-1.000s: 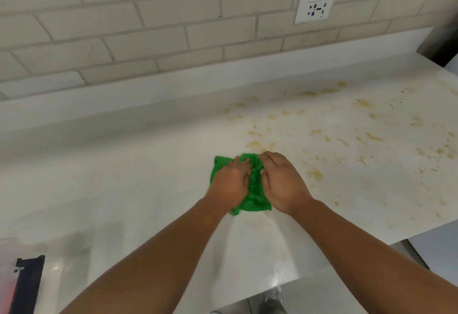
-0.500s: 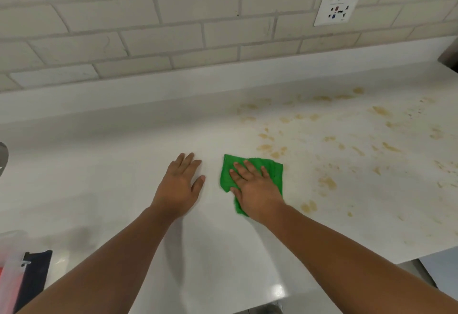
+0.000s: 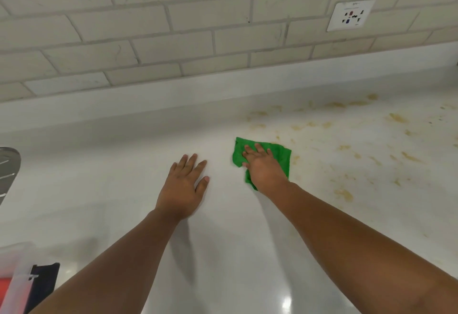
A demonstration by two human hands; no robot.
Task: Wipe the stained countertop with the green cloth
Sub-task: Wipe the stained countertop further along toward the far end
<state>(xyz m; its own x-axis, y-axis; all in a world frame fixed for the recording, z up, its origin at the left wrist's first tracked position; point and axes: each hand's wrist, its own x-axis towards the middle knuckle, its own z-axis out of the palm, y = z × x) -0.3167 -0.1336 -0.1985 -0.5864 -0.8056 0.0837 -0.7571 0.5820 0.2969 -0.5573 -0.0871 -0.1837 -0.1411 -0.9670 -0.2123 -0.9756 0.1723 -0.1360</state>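
Observation:
The green cloth (image 3: 280, 156) lies flat on the white countertop (image 3: 124, 164), at the left edge of a patch of yellow-brown stains (image 3: 347, 140). My right hand (image 3: 262, 166) presses down on the cloth with straight, spread fingers and covers its middle. My left hand (image 3: 184, 184) rests palm-down on the bare counter a short way left of the cloth, fingers straight. The stains spread from the cloth to the right and toward the backsplash.
A tiled wall with a white socket plate (image 3: 350, 14) rises behind the counter. A grey metal object (image 3: 7, 172) shows at the left edge. A clear plastic container with dark and red items (image 3: 22, 286) sits at the bottom left.
Both hands held the bunched cloth a second ago. My left hand let go and moved left onto the counter; my right hand flattened the cloth and pushed it slightly toward the wall.

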